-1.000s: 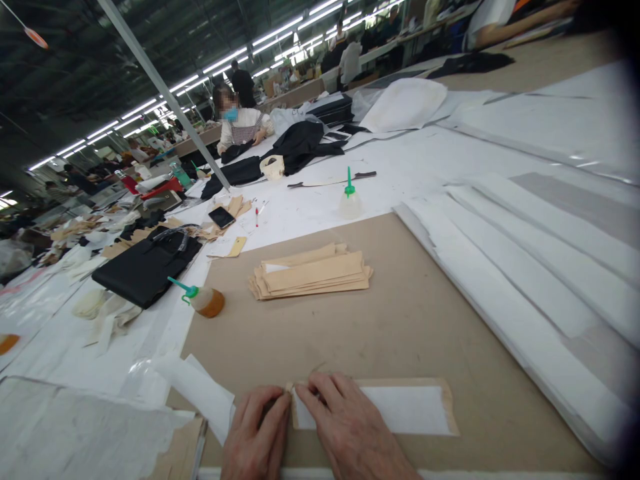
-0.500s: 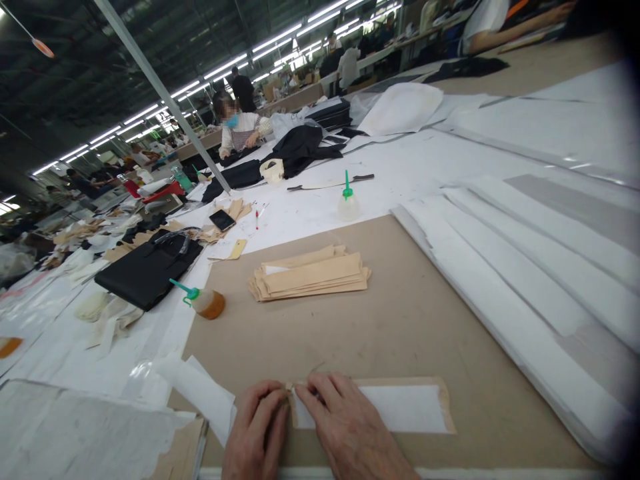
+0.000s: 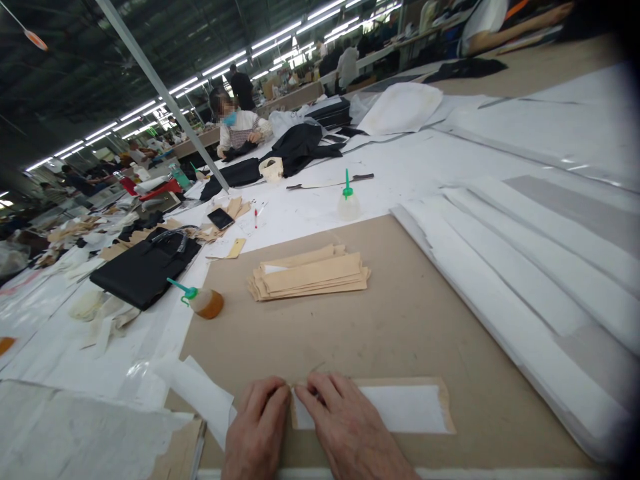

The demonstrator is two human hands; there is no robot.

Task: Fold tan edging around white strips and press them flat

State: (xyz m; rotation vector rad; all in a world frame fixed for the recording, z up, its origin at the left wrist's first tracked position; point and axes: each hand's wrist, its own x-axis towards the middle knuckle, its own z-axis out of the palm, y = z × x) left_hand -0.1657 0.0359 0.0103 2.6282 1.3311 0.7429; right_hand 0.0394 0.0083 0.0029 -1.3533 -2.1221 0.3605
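A tan strip with a white sheet (image 3: 407, 408) on its face lies flat near the table's front edge. At its left end my left hand (image 3: 257, 427) is closed, fingertips pinching the tan edge. My right hand (image 3: 347, 423) rests on the strip's left part, fingers bent and pressed together, thumb and fingertips against the same end. Both hands' fingertips almost touch and hide that edge. Beyond them lies a stack of tan strips (image 3: 315, 273). Loose white paper strips (image 3: 197, 393) are just left of my left hand.
A glue bottle with amber liquid (image 3: 207, 303) leans at the board's left edge. Another green-tipped bottle (image 3: 349, 203) stands behind the board (image 3: 390, 320). Long white sheets (image 3: 500, 287) are layered on the right. A black bag (image 3: 145, 270) lies left, and a person (image 3: 240, 130) works across the table.
My left hand has shifted slightly right and its fingers have drawn in closer to the strip's end. My right hand and the strip stay in place.
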